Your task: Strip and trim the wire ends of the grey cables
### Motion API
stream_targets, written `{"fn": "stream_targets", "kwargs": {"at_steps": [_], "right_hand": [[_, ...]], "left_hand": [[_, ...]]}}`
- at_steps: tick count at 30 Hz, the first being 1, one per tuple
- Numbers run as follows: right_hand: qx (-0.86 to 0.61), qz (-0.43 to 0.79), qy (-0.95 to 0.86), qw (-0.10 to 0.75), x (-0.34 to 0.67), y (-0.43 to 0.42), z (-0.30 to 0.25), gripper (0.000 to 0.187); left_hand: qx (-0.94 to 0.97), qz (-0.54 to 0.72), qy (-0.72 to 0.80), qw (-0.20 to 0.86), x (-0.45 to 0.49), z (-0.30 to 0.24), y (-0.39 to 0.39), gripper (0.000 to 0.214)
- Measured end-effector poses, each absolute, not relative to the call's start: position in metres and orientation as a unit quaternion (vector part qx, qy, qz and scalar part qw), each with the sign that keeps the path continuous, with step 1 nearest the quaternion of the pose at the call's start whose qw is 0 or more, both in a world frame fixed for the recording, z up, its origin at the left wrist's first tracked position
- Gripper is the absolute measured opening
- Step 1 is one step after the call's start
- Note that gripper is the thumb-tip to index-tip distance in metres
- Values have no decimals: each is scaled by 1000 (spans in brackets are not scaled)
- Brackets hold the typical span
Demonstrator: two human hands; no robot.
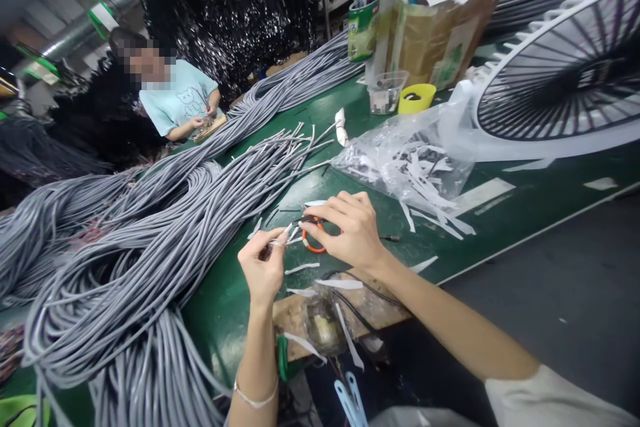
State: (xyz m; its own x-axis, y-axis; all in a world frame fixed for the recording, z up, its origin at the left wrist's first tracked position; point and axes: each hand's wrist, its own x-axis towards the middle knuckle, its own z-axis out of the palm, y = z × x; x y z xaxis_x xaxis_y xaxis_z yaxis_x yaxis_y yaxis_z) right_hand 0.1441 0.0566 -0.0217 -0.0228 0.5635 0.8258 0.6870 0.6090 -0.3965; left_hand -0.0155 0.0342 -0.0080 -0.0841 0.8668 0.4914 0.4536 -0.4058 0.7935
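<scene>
My left hand (pixel 263 263) is closed, with thumb and forefinger pinching a thin white piece (pixel 289 229). Facing it, my right hand (pixel 353 230) is closed around a slim dark piece (pixel 306 219) whose kind I cannot make out. The fingertips of both hands almost meet. Just under the right thumb shows an orange handle loop (pixel 313 244), partly covered; whether the hand holds it I cannot tell. White strips (pixel 303 267) are scattered around the hands. To the left lies a large bundle of grey cables (pixel 200 233), its cut ends pointing toward the back.
The green table (pixel 220 310) carries a clear bag of white strips (pixel 410 163), a white fan (pixel 560 80), a yellow cup (pixel 417 99), a plastic tub (pixel 385 95) and a cardboard box (pixel 425 40). A wooden board (pixel 290 313) juts at the front. Another person (pixel 177 97) works across the table.
</scene>
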Motion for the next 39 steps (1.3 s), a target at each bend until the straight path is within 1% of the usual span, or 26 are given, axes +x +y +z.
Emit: {"fn": "stream_targets", "kwargs": {"at_steps": [9, 12, 18, 24, 28, 30, 33, 36, 39], "right_hand": [[-442, -50, -714, 541, 145, 58, -23, 24], [-446, -28, -709, 546, 144, 58, -24, 24], [-472, 100, -693, 536, 140, 58, -29, 23], [-460, 299, -611, 570, 138, 62, -31, 27], [-409, 384, -578, 592, 141, 64, -27, 29], [-378, 388, -598, 591, 142, 62, -23, 26], [-335, 335, -654, 590, 140, 57, -21, 20], [-311, 265, -691, 597, 137, 54, -22, 20], [-304, 268, -696, 592, 136, 54, -25, 22]], "left_hand": [[667, 516, 511, 167, -15, -7, 32, 11], [673, 505, 513, 169, -12, -7, 31, 13], [686, 488, 512, 171, -10, -11, 31, 15], [772, 422, 453, 142, -2, -12, 27, 15], [727, 470, 473, 163, -4, -8, 28, 14], [696, 489, 486, 201, -7, -6, 29, 17], [663, 494, 502, 253, -8, -6, 31, 24], [642, 497, 514, 276, -8, -8, 32, 28], [637, 495, 508, 302, -8, -9, 32, 31]]}}
